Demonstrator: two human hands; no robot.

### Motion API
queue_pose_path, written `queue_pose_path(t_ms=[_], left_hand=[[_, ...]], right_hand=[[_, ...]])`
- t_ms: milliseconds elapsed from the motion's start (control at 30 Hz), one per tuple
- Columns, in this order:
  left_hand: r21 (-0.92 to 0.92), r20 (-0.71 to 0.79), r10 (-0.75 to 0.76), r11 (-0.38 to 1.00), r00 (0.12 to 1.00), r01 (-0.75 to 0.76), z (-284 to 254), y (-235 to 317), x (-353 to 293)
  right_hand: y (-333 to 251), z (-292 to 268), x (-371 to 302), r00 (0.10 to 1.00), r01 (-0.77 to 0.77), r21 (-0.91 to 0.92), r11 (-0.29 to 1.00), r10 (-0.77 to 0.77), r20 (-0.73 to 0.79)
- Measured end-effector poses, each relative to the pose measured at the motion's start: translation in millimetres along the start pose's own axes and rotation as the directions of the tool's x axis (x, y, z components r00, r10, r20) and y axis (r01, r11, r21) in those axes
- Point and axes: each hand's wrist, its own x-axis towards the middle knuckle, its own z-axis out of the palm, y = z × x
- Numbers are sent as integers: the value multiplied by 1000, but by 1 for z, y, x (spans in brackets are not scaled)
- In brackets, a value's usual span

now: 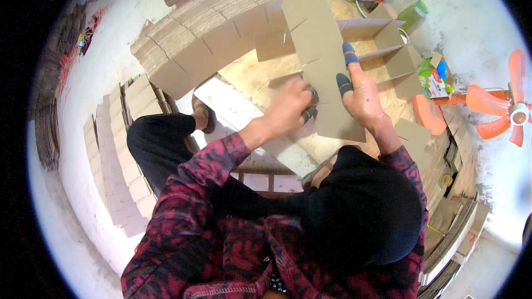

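Note:
A long slotted cardboard divider strip [324,66] stands tilted in front of me. My right hand [363,94] grips its right edge, with dark covers on the thumb and a finger pressed against the board. My left hand [288,105] is curled by the strip's left edge, smeared by motion. Dark covers show on its fingertips too; whatever lies between them is hidden. Behind that hand a smaller cardboard piece [284,80] partly shows. Beyond the strip stands a divider grid [368,54] of crossed cardboard pieces on the tan work board [244,80].
Long rows of stacked cardboard strips [194,39] curve along the far left, with more stacks [130,149] beside my left knee. An orange fan [512,111] stands at right, near a green bottle [413,15] and a small open box [435,77]. A white plank [238,108] crosses before me.

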Motion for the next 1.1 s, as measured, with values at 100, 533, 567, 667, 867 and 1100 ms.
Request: queue_pose_path(t_ms=[100, 533, 567, 667, 867, 1100], left_hand=[[202, -260, 33, 979, 965, 21, -1, -15, 14], [33, 344, -281, 957, 896, 288, -10, -48, 19], [6, 355, -279, 955, 892, 296, -9, -45, 20], [-51, 88, -104, 993, 991, 108, -8, -56, 26], [162, -64, -365, 914, 929, 371, -1, -140, 61], [-11, 345, -286, 951, 894, 309, 0, -167, 66]], right_hand=[[-4, -7, -6, 991, -123, -35, 992, 124, 41], [15, 20, -14, 995, 35, -78, 996, -27, 98], [14, 25, -18, 993, 5, -100, 995, 7, 122], [5, 35, -28, 976, -70, -108, 992, 90, 196], [4, 27, -25, 979, -45, -38, 998, 52, 197], [18, 35, -22, 988, 74, -14, 997, -71, 139]])
